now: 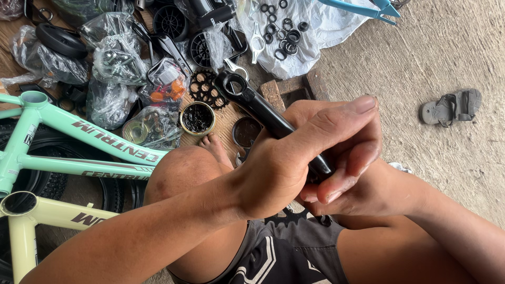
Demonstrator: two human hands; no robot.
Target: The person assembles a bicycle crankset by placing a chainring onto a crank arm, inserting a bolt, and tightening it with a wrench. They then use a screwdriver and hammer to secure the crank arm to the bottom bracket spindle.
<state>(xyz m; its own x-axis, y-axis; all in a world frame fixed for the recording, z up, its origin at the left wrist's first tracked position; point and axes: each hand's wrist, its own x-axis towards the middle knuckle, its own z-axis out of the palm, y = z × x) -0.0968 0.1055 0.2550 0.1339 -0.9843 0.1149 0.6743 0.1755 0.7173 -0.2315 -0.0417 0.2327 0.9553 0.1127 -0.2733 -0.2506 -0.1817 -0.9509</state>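
1. Black crank arm (258,108) sits clenched in the left hand (294,158), its eyelet end angled up and away from the grip
2. Right hand (350,176) cups the lower end, fingers curled on it
3. Just beyond the eyelet: open grease tin (197,118), chainring (205,89)
4. Judgement: keep the wrist steady, greasy fingers may slip

Soft, even daylight, no harsh shadows

Glare glints off the clear plastic bags (113,58); the concrete floor (421,58) looks pale and flat; everything stays fairly sharp, edges slightly stretched.
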